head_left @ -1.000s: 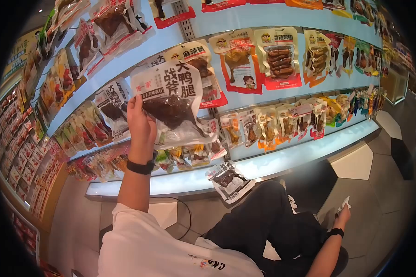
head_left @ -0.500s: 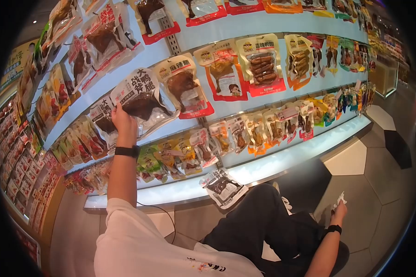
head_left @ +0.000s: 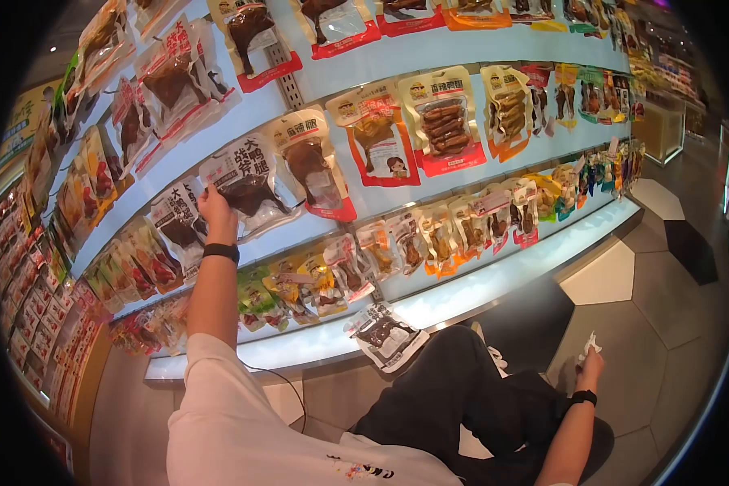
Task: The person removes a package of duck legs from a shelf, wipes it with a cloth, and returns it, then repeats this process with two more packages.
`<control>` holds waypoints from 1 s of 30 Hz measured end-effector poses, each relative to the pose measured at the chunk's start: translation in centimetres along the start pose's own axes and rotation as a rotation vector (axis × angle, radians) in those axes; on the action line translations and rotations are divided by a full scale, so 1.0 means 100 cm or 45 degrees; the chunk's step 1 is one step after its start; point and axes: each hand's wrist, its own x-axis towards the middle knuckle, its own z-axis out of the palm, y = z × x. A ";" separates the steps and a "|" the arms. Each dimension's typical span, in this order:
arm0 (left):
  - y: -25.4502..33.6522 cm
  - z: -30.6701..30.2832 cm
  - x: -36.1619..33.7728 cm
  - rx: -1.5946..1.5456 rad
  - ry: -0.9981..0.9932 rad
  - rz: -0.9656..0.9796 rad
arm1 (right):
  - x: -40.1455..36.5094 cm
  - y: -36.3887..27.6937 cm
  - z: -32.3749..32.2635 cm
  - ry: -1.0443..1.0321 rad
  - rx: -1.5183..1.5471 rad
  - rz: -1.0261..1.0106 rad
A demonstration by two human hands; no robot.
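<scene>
Lit shelving | left hand: grip pinching pouch, dark meat inside | right hand: grip closed round white wad

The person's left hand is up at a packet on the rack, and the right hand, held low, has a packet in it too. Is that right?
Not quite: the right hand, held low, has a small crumpled white piece in it, perhaps tissue. The head view shows this. The left hand is indeed up at a packet on the rack.
</scene>
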 end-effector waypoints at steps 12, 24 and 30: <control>0.027 0.021 -0.060 0.486 0.261 0.114 | -0.014 -0.005 0.006 0.004 0.011 0.004; -0.065 -0.131 -0.395 1.168 -1.467 -0.191 | -0.009 0.000 0.004 -0.021 -0.044 0.084; -0.169 -0.196 -0.387 1.750 -1.013 -0.615 | -0.025 -0.011 0.014 -0.012 -0.136 0.086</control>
